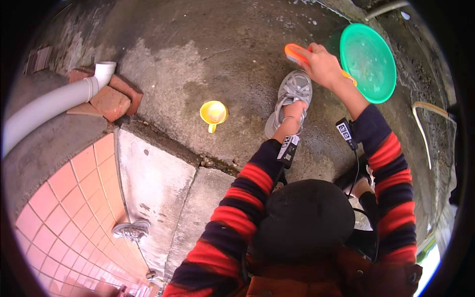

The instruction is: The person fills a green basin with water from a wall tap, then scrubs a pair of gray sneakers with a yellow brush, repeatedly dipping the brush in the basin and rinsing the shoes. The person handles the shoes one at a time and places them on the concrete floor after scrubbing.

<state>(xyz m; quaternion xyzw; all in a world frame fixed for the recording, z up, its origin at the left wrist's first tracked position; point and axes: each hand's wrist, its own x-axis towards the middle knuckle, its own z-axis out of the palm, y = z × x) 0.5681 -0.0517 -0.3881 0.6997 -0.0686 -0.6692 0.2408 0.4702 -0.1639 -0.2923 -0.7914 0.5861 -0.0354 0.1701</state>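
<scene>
My right hand (pixel 322 66) grips an orange scrub brush (pixel 299 52). Its pale bristles face down, above and just beyond the toe of a grey lace-up sneaker (pixel 297 87). The brush's yellow-orange handle end (pixel 349 78) sticks out behind my wrist, beside a green plastic basin (pixel 367 63) holding cloudy water. My left hand (pixel 295 110) reaches into the sneaker's opening and holds it, fingers hidden inside. The shoe's toe points away from me over the wet concrete. To the left stands a yellow handled cup (pixel 214 112) with something pale inside.
At left a white drain pipe (pixel 63 102) rests among red bricks (pixel 110 103). Another sneaker (pixel 131 231) lies on a concrete ledge (pixel 152 178) by the pink tiles (pixel 74 200). A pale bent strip (pixel 423 126) lies at right. A crack crosses the concrete floor (pixel 237 44) near the ledge.
</scene>
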